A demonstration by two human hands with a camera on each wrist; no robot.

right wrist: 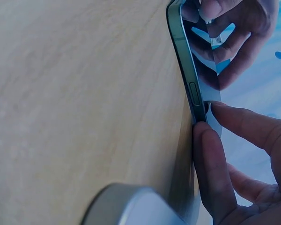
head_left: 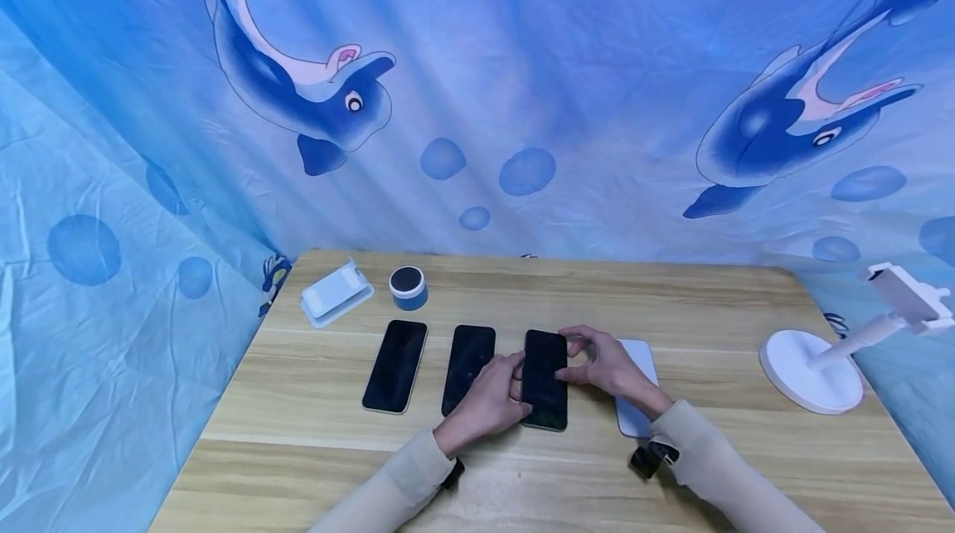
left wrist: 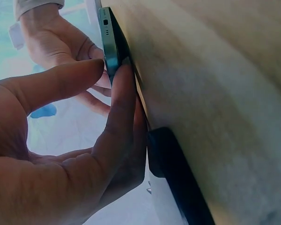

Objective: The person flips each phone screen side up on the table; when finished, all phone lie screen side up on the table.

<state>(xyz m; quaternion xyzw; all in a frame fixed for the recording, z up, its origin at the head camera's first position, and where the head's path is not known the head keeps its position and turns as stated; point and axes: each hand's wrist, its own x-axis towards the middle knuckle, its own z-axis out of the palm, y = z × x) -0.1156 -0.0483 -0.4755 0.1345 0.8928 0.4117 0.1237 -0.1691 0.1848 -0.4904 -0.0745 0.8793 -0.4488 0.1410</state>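
Note:
Both hands hold a dark-screened smartphone [head_left: 545, 380], screen up, near the middle of the table. My left hand [head_left: 488, 400] pinches its left edge between thumb and fingers. The right hand [head_left: 603, 363] pinches the opposite edge with thumb and fingertips. In the left wrist view the green-tinted end of the smartphone [left wrist: 108, 42] with its charging port faces the camera, and fingertips reach under it. From the right wrist, the side button on the smartphone's frame [right wrist: 185, 61] shows. A second dark smartphone [head_left: 466, 359] lies partly under the left hand.
Another dark smartphone [head_left: 395, 367] lies further left. A white flat slab [head_left: 634, 421] lies under the right forearm. At the back left are a white folded stand [head_left: 337, 294] and a blue jar [head_left: 409, 291] with a dark-topped lid. A white phone stand [head_left: 813, 375] stands right.

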